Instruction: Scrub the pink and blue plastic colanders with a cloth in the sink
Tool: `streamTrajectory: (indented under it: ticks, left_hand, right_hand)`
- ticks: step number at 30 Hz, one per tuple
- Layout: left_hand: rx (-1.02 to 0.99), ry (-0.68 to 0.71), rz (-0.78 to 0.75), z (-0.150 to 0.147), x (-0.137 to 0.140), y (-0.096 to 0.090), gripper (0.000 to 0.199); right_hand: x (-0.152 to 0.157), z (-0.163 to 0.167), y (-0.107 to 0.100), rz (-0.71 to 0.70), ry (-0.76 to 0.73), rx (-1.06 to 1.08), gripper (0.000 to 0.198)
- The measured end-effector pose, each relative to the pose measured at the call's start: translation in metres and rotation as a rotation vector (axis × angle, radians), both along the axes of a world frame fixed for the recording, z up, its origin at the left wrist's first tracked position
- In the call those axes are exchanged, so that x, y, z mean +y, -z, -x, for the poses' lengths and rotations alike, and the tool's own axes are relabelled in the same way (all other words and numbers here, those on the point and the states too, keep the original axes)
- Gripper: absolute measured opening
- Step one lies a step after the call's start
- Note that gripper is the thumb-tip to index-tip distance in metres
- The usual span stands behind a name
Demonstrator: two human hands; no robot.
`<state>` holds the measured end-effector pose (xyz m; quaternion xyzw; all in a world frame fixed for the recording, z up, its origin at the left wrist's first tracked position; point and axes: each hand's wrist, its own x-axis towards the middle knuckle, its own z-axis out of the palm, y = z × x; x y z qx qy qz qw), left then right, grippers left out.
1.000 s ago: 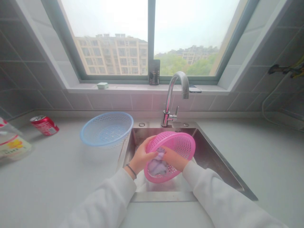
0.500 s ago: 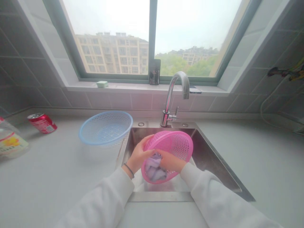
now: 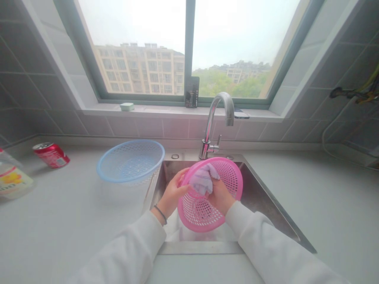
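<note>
Over the sink (image 3: pixel 281 213) a pink plastic basket (image 3: pixel 204 215) with holes is held tilted, its inside facing me. My left hand (image 3: pixel 173 193) grips its left rim, thumb on the inside and the other fingers behind. A pale purple cloth (image 3: pixel 201 179) lies bunched against the inner wall at the upper left. My right hand (image 3: pixel 220 195) is inside the basket with its fingers closed on the cloth; some fingertips are hidden by it.
A light blue basket (image 3: pixel 130 181) stands on the counter left of the sink. Behind the sink rises a chrome faucet (image 3: pixel 211 122). A red can (image 3: pixel 51 154) and a labelled bottle (image 3: pixel 13 179) are at far left. On the sill are a green soap bar (image 3: pixel 127 107) and a phone (image 3: pixel 241 114).
My right hand has moved the cloth from the basket's lower left up to its upper left wall. The basket's bottom now shows. My left hand has kept its hold on the rim.
</note>
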<state>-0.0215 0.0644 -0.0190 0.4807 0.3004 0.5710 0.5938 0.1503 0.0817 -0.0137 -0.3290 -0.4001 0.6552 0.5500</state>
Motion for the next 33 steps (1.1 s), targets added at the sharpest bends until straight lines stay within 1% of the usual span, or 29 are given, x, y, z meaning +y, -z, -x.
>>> streamTrajectory:
  ticks: [2,3,5,7,9,11,12,14,16,18,21,22,23,25,27,28,31,33]
  left_hand:
    - [-0.021,0.007,0.02,0.0,-0.001,-0.002,0.073]
    - [-0.029,0.01,0.024,0.0,-0.002,-0.002,0.073]
    - [-0.045,0.015,0.032,0.001,-0.002,-0.001,0.074]
    - [-0.026,0.029,0.034,0.003,-0.003,0.0,0.074]
    - [0.036,0.021,0.014,0.003,-0.003,0.002,0.075]
    - [0.113,0.002,-0.017,0.002,-0.004,0.002,0.075]
    - [0.141,-0.003,-0.031,0.001,-0.004,0.002,0.075]
    - [0.161,0.016,-0.052,0.0,-0.005,0.001,0.074]
    - [0.143,0.048,-0.063,0.0,-0.004,0.0,0.076]
    - [0.105,0.049,-0.055,0.002,-0.003,-0.001,0.078]
    - [0.019,0.021,-0.019,0.002,-0.003,-0.004,0.078]
    - [-0.012,0.022,-0.007,0.002,-0.003,-0.004,0.077]
    - [-0.036,0.031,0.005,0.001,-0.003,-0.005,0.075]
    - [-0.056,0.047,0.021,0.0,-0.004,-0.005,0.072]
    - [-0.055,0.044,0.034,0.0,-0.003,-0.003,0.072]
    - [-0.05,0.039,0.04,0.0,-0.003,-0.002,0.072]
    - [0.015,0.029,0.028,0.002,-0.002,0.003,0.072]
    - [0.118,0.021,-0.013,0.002,-0.003,0.005,0.071]
  right_hand:
    - [0.0,-0.002,0.0,0.016,0.003,0.001,0.04]
    - [-0.001,-0.002,0.0,-0.003,-0.029,-0.055,0.04]
    - [-0.005,-0.002,0.0,-0.077,-0.142,-0.262,0.04]
    - [-0.009,-0.003,0.002,-0.166,-0.273,-0.556,0.036]
    - [-0.012,-0.005,0.004,-0.239,-0.388,-0.838,0.032]
    - [-0.014,-0.009,0.006,-0.296,-0.46,-1.02,0.033]
    - [-0.014,-0.01,0.007,-0.309,-0.471,-1.06,0.034]
    - [-0.012,-0.011,0.007,-0.304,-0.454,-1.064,0.032]
    - [-0.011,-0.01,0.006,-0.261,-0.377,-0.98,0.029]
    - [-0.009,-0.006,0.003,-0.2,-0.275,-0.754,0.032]
    - [-0.006,-0.002,-0.001,-0.1,-0.116,-0.293,0.046]
    - [-0.004,-0.002,-0.002,-0.078,-0.079,-0.188,0.048]
    - [-0.003,-0.002,-0.003,-0.061,-0.046,-0.119,0.049]
    - [-0.001,-0.003,-0.002,-0.046,-0.005,-0.08,0.049]
    - [-0.002,-0.004,0.0,-0.055,-0.006,-0.166,0.048]
    - [-0.003,-0.004,0.002,-0.078,-0.037,-0.26,0.046]
    - [-0.009,-0.006,0.01,-0.222,-0.238,-0.7,0.04]
    - [-0.013,-0.008,0.015,-0.327,-0.368,-1.0,0.044]
